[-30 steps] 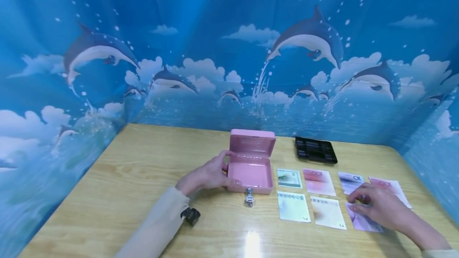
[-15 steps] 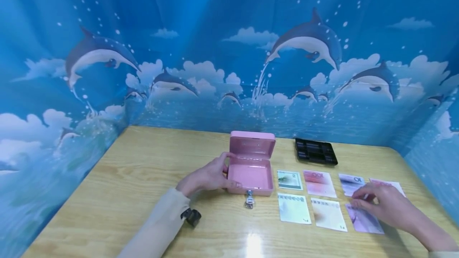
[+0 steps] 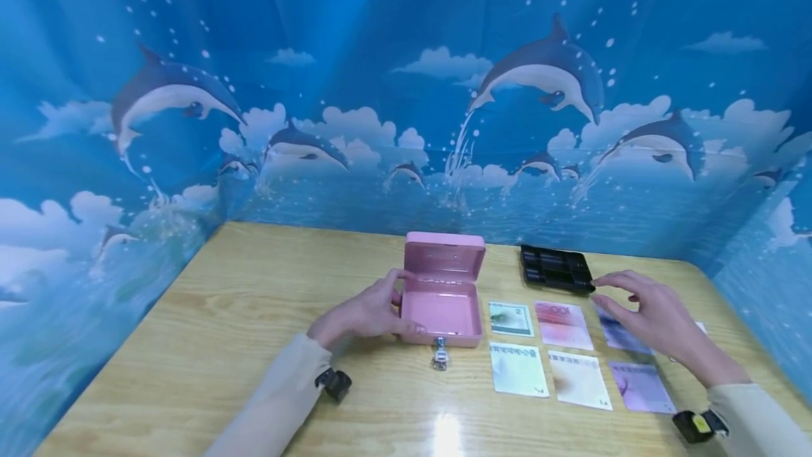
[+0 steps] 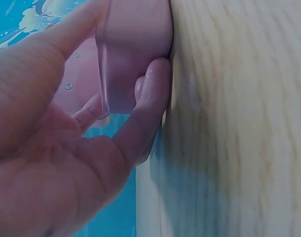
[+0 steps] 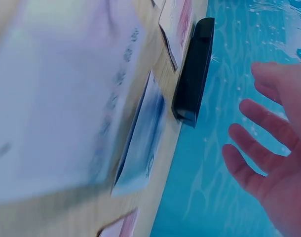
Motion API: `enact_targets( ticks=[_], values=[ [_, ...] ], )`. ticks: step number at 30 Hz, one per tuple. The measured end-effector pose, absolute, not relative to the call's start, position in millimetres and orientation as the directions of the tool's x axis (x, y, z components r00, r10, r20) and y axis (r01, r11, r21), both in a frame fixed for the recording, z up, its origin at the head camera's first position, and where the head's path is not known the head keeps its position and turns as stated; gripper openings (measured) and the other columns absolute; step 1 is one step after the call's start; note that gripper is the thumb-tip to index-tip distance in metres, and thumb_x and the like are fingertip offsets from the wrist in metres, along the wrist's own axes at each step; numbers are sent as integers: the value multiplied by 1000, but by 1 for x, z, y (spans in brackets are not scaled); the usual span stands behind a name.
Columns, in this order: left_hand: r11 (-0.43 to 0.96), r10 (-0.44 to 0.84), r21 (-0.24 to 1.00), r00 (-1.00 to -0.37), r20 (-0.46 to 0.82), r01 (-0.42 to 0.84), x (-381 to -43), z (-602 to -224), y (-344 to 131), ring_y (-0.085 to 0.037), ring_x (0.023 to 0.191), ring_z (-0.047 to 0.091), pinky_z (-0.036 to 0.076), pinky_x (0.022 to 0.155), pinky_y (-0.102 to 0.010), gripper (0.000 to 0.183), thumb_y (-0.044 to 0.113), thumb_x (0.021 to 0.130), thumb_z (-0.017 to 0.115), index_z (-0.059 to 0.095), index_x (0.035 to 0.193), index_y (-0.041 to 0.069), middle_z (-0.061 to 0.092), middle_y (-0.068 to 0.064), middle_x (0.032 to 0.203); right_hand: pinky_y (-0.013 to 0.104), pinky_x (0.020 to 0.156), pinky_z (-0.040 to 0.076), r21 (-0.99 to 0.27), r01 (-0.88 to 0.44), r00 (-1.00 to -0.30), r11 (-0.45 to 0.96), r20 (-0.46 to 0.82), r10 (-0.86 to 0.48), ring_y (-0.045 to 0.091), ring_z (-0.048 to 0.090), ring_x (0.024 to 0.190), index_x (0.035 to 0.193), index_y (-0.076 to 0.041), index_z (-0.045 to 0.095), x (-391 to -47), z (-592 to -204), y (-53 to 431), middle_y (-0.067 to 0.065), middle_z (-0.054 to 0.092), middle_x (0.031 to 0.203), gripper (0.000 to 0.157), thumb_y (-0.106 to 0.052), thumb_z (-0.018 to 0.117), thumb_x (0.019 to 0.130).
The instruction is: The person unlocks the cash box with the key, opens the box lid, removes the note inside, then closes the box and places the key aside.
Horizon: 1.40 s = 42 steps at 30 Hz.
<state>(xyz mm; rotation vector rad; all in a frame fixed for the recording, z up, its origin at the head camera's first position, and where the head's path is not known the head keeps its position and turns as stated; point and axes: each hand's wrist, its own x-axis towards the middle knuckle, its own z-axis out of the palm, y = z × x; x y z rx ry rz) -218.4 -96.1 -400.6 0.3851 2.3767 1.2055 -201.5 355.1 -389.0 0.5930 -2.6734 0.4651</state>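
A pink metal cash box [image 3: 459,338] stands with its lid up and its latch hanging in front. My left hand [image 3: 358,314] grips the box's left side, thumb over the front rim. In the left wrist view, curled fingers [image 4: 153,89] press against the pink side wall [image 4: 135,34]. My right hand [image 3: 653,312] hovers over the paper notes at the right, fingertips near the corner of a black compartment tray [image 3: 555,269]. The right wrist view shows that hand [image 5: 283,158] with loosely spread fingers and nothing in them. It partly hides a blue note [image 3: 618,333] and a note farther right.
Several notes lie in two rows right of the box, among them a green one [image 3: 511,319], a red one [image 3: 563,324] and a purple one [image 3: 642,388]. A dolphin-printed curtain [image 3: 380,90] stands behind the wooden table [image 3: 273,266].
My right hand has moved up from the purple note towards the black tray, and its fingers have stretched out. The purple note now shows fully. My left hand stays on the cash box.
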Motion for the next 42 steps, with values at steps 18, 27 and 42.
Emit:
enact_targets(
  ticks=[18, 27, 42],
  values=[
    [550, 483, 832, -838, -253, 66, -223, -399, -101, -21, 98, 66, 59, 92, -39, 97, 27, 81, 88, 28, 156, 17, 58, -14, 122, 31, 65, 43, -344, -383, -915, 857, 270, -301, 31, 66, 87, 121, -6, 73, -265, -398, 331, 26, 70, 123, 25, -15, 69, 98],
    [528, 506, 845, -830, -233, 85, -223, -399, -102, -20, 97, 68, 60, 90, -36, 94, 26, 82, 87, 29, 156, 14, 60, -15, 120, 44, 74, 53, -377, -339, -941, 862, 160, -300, 40, 69, 97, 123, -5, 73, -277, -401, 330, 27, 69, 126, 26, -11, 67, 98],
    [492, 510, 867, -833, -213, 80, -225, -404, -111, -20, 101, 69, 60, 95, -40, 89, 22, 83, 86, 34, 155, 17, 62, -15, 122, 31, 66, 44, -383, -308, -951, 871, 86, -298, 24, 66, 81, 112, -5, 77, -285, -403, 325, 30, 70, 121, 23, -1, 65, 93]
  ],
)
